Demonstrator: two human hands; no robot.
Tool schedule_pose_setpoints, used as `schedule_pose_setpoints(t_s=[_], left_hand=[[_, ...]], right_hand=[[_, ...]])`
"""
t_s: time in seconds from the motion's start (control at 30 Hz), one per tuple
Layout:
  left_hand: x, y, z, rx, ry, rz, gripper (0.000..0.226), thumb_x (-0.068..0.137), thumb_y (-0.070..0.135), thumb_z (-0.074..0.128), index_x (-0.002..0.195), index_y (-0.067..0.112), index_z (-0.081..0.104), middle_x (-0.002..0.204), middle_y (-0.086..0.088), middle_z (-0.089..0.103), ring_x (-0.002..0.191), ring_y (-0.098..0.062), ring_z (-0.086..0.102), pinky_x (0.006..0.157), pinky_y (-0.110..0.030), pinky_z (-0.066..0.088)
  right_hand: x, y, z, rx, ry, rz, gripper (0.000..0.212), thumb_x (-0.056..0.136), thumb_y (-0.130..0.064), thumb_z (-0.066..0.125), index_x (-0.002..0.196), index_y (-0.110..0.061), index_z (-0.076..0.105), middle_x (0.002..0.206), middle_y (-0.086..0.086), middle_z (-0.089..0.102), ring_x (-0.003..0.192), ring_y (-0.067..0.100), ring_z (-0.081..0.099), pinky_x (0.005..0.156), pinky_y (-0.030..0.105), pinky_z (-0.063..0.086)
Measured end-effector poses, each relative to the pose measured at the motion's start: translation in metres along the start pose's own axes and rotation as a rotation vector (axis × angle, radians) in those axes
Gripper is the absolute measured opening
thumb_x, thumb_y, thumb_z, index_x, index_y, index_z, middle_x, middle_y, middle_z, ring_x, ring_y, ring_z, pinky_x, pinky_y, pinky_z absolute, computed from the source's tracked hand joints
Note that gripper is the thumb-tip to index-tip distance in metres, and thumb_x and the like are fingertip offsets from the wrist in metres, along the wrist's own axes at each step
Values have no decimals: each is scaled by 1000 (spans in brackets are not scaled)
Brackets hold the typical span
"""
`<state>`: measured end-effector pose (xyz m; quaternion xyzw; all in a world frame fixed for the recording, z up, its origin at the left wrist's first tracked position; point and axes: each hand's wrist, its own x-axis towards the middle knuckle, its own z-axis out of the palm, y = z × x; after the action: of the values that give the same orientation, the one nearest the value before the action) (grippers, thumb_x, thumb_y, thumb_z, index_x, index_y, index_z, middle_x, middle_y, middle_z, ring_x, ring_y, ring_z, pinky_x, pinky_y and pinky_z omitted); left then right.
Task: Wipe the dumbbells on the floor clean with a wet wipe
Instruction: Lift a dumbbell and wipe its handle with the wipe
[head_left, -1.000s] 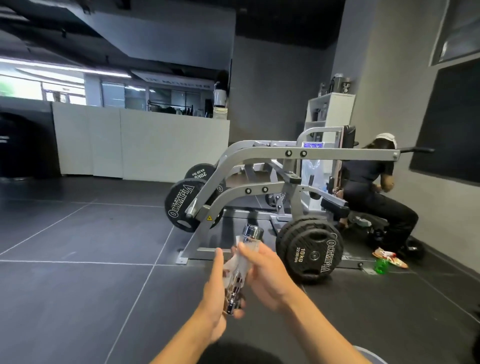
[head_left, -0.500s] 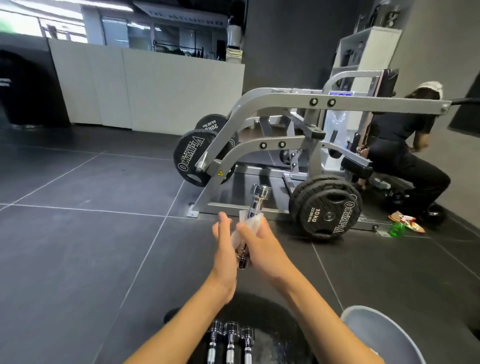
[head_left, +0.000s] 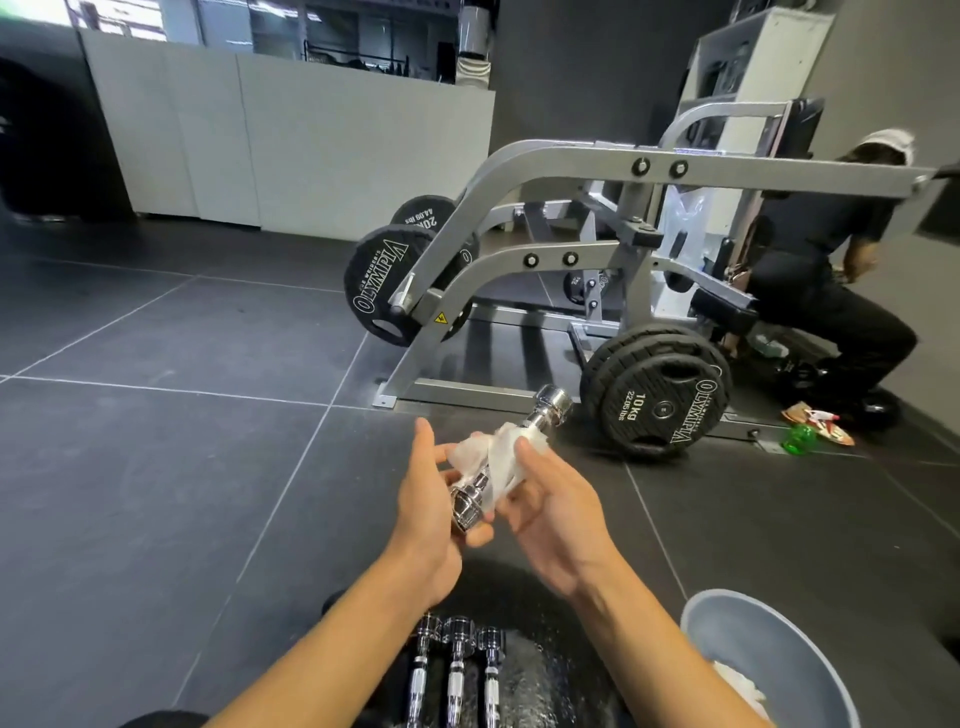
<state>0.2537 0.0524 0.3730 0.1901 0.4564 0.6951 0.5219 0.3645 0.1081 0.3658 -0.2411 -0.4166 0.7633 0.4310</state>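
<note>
Left hand (head_left: 431, 512) grips chrome dumbbell (head_left: 506, 462) at its near head; right hand (head_left: 550, 512) pinches wet wipe (head_left: 496, 454) around the handle, probably; axis runs up-right from the left hand.

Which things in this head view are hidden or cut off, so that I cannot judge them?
- Dumbbell handle: covered by the wet wipe and the right hand.
- Three dumbbells on the floor: lower ends cut off by the bottom edge.
- Grey bin: contents mostly hidden by its wall and the edge.

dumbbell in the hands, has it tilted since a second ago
Yes. The dumbbell stood almost upright before; now it leans, its top end toward the 10 kg plate, wet wipe round its handle.
</note>
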Motion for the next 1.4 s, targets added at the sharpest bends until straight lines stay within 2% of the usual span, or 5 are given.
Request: schedule_pose_setpoints(t_s=[0.33,0.67,0.97,1.13,1.4], left_hand=[[-13,-25,4,465,137,469,33,98,59,34,101,29,48,89,4,60,73,-9,59,62,-19,47],[-8,-6,-2,-123,-162,-425,58,103,61,36,98,8,57,64,-12,53,43,-18,46,27,-16,22],[25,-45,-10,911,16,1093,39,107,47,30,136,21,32,120,7,30,96,7,40,85,-14,41],[28,-28,5,620,42,466,33,104,56,31,108,26,46,80,1,58,64,-10,56,57,-43,48],[12,-7,-25,-89,68,-147,37,106,34,50,109,0,65,66,-16,60,42,-20,43,35,-15,25]], right_hand=[[11,0,17,252,80,-32,23,95,-26,69,86,-15,50,75,4,50,66,18,48,65,34,46],[13,-21,6,374,-352,-19,47,101,-27,51,56,-19,44,42,-9,31,41,8,25,49,24,28],[28,1,3,381,206,11,33,81,-31,84,80,-17,54,77,2,47,75,19,54,92,33,47],[18,-15,-6,485,-61,55,16,80,-6,47,94,-12,52,90,7,55,87,24,58,99,38,40],[-2,5,0,160,-74,114,38,101,-9,51,136,6,54,132,24,65,124,39,63,105,48,49]])
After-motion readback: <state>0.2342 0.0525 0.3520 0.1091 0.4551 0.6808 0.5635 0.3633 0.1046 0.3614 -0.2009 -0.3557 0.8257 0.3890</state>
